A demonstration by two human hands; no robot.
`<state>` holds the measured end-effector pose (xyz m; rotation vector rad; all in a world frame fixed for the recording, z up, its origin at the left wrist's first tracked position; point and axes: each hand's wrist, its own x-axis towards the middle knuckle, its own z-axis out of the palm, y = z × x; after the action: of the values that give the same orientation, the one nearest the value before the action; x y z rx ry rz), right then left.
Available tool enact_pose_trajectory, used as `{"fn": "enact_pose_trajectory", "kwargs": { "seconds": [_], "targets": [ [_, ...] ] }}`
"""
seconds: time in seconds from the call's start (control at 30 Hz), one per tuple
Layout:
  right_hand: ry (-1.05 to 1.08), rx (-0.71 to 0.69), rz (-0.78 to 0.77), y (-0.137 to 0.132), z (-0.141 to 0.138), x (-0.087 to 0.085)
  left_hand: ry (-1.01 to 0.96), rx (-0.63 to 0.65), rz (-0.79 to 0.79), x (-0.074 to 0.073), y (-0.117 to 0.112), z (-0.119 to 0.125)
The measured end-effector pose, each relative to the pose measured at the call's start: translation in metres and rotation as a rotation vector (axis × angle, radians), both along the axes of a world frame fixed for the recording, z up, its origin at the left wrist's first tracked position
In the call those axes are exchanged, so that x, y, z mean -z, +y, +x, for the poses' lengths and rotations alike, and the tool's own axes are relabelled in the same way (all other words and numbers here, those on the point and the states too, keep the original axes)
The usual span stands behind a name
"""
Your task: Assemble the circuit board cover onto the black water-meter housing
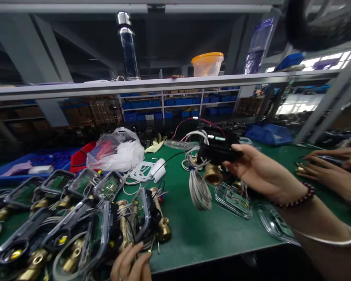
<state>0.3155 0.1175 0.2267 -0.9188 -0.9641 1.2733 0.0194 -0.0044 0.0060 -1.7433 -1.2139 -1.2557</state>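
My right hand (pixel 261 171) holds up a black meter unit (pixel 218 150) with a brass fitting (pixel 213 173) under it and a bundle of white and red wires (pixel 197 187) hanging down. My left hand (pixel 131 265) rests at the near table edge, fingertips touching a black-and-brass meter assembly (pixel 148 216) among a row of similar assemblies (pixel 64 222). Below the raised unit, clear plastic covers (pixel 232 199) lie on the green mat (pixel 199 230).
A crumpled plastic bag (pixel 117 150), white gasket rings (pixel 140 171) and a blue tray (pixel 23 166) sit at the back left. Another person's hands (pixel 327 164) work at the right. A bottle (pixel 128 47) and an orange-lidded tub (pixel 207 64) stand on the overhead shelf.
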Motion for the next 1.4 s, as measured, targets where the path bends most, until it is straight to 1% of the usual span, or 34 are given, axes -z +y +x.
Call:
{"fn": "enact_pose_trajectory", "kwargs": {
  "seconds": [0.07, 0.17, 0.23, 0.37, 0.47, 0.53, 0.6, 0.67, 0.87, 0.93, 1.03, 1.1, 1.17, 1.2, 1.27, 1.33, 1.4],
  "targets": [
    [0.046, -0.037, -0.100, -0.026, -0.003, 0.023, -0.093, 0.066, -0.057, -0.005, -0.004, 0.023],
    [0.114, -0.078, -0.199, -0.051, -0.011, 0.059, -0.125, 0.191, -0.148, -0.015, -0.006, 0.053],
    [0.145, -0.074, -0.229, -0.064, -0.018, 0.083, -0.140, 0.208, -0.244, -0.022, -0.004, 0.067],
    [0.193, -0.057, -0.243, -0.082, -0.040, 0.124, -0.211, 0.145, -0.439, -0.030, 0.000, 0.080],
    [0.219, -0.051, -0.232, -0.090, -0.056, 0.149, -0.248, 0.128, -0.492, -0.032, 0.001, 0.082],
    [0.209, -0.054, -0.230, -0.091, -0.061, 0.159, -0.260, 0.125, -0.505, -0.032, 0.001, 0.081],
    [0.173, -0.060, -0.239, -0.088, -0.058, 0.162, -0.254, 0.123, -0.517, -0.032, 0.002, 0.079],
    [0.101, -0.074, -0.243, -0.082, -0.048, 0.158, -0.237, 0.118, -0.528, -0.031, 0.004, 0.077],
    [-0.299, -0.192, -0.203, -0.045, 0.005, 0.123, -0.217, 0.122, -0.524, -0.027, 0.006, 0.074],
    [-0.401, -0.229, -0.214, -0.034, 0.020, 0.115, -0.216, 0.127, -0.512, -0.027, 0.006, 0.074],
    [-0.539, -0.273, -0.238, -0.023, 0.035, 0.114, -0.222, 0.131, -0.500, -0.029, 0.005, 0.072],
    [-0.641, -0.312, -0.191, -0.019, 0.040, 0.116, -0.229, 0.154, -0.490, -0.034, 0.005, 0.067],
    [-0.736, -0.370, -0.124, -0.015, 0.043, 0.117, -0.223, 0.207, -0.485, -0.047, 0.007, 0.057],
    [-0.773, -0.402, -0.096, -0.012, 0.045, 0.117, -0.210, 0.238, -0.484, -0.056, 0.009, 0.051],
    [-0.810, -0.458, -0.060, -0.005, 0.047, 0.115, -0.158, 0.280, -0.500, -0.081, 0.020, 0.036],
    [-0.806, -0.509, -0.030, 0.004, 0.048, 0.114, -0.073, 0.245, -0.576, -0.110, 0.040, 0.020],
    [-0.780, -0.548, 0.001, 0.013, 0.050, 0.115, 0.024, 0.158, -0.736, -0.136, 0.071, 0.008]
  ]
}}
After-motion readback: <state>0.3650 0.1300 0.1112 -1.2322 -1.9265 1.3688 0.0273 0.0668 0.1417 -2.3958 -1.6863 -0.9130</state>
